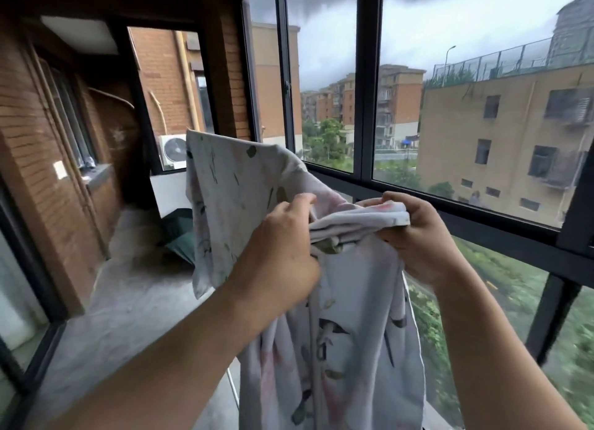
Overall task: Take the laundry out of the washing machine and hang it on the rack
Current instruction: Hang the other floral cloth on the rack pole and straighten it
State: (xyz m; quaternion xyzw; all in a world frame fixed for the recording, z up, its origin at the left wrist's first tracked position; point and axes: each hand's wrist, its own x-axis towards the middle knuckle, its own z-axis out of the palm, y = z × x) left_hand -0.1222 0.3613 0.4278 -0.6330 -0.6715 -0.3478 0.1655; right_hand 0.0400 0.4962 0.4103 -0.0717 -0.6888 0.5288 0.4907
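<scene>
A white cloth (347,339) printed with green leaves and pink flowers hangs in front of me, held up at chest height. My left hand (283,252) grips a bunched fold of it near the middle. My right hand (418,233) pinches the gathered top edge just to the right. One corner of the cloth (225,185) stands up to the left of my left hand, and the rest drapes down between my forearms. No washing machine or rack is in sight.
I stand on a glazed balcony with a concrete floor (135,301). Dark window frames (366,75) run along the right. A brick wall (29,140) is on the left. A dark green object (180,233) and a white board (170,191) lie at the far end.
</scene>
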